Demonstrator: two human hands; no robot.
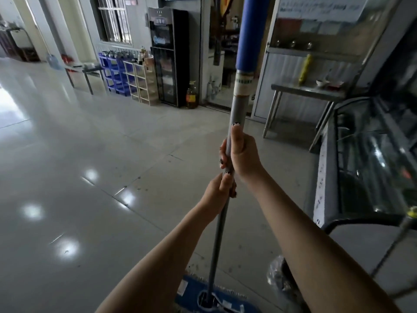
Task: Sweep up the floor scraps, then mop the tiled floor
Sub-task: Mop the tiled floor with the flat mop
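Note:
A flat mop stands almost upright in front of me. Its grey metal handle (pixel 234 109) runs up the middle of the view to a blue foam sleeve (pixel 250 32). Its blue flat head (pixel 191 290) lies on the tiled floor (pixel 90 154) at the bottom centre. My right hand (pixel 242 155) grips the handle with the thumb lying up along it. Just below, my left hand (pixel 220 193) grips the same handle. A few small dark specks dot the tiles near the head.
A glass display counter (pixel 370 168) stands at the right, with a steel table (pixel 309 91) behind it. A second pole (pixel 397 240) leans at the far right. A plastic-lined bin (pixel 279 276) sits under my right forearm. Blue racks (pixel 112 73), a black cabinet (pixel 169 57) and an oil bottle (pixel 191 96) line the far wall.

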